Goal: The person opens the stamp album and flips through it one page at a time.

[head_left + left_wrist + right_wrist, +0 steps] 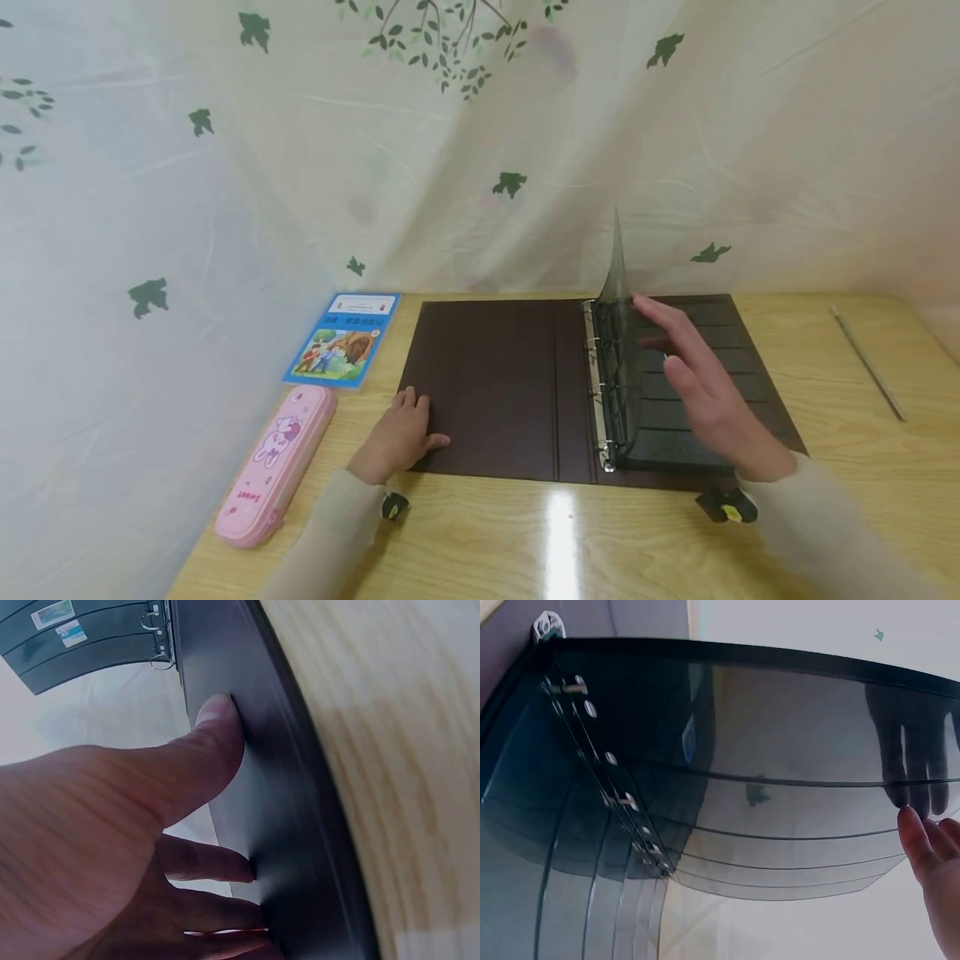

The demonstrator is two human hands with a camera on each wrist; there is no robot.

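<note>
A dark brown ring binder (pixel 487 383) lies spread flat, metal rings (pixel 597 383) along its spine. My left hand (pixel 397 433) rests on the left cover near its lower left corner, fingertips and thumb pressing the surface in the left wrist view. A dark, glossy pocket page (pixel 780 735) stands nearly upright from the rings. My right hand (pixel 712 400) is on its right side, with extended fingertips (pixel 911 821) touching the page. More black pages with horizontal pockets (pixel 667 429) lie below that hand. Two small stamp-like pieces (pixel 71 634) show on a page in the left wrist view.
Left of the binder, a blue illustrated booklet (pixel 341 342) lies behind a pink pencil case (pixel 276 467). A thin metallic rod (pixel 868 363) lies at the right on the wooden table (pixel 480 533). A leaf-patterned pale curtain (pixel 450 217) hangs along the back and left.
</note>
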